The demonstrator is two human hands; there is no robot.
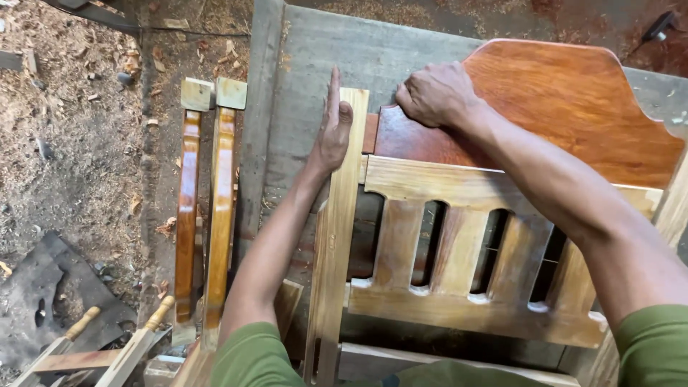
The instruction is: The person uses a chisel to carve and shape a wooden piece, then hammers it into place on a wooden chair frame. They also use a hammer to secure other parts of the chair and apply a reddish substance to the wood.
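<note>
the left hand (332, 132) lies flat, fingers together, pressed against the left side of the pale post (337, 236). the right hand (436, 93), curled, presses on the reddish panel's (566, 107) left end, just right of the post, on the workbench (301, 86). two varnished legs (204, 215) stand at left.

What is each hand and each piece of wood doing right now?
Left hand: flat, open, pressed against the post's side.
Right hand: curled, gripping the panel's edge.
Pale post: lying flat, unvarnished.
Red-brown panel: varnished, its tenon beside the post.
Slatted rail: joined to the post.
Two turned legs: lying side by side.
</note>
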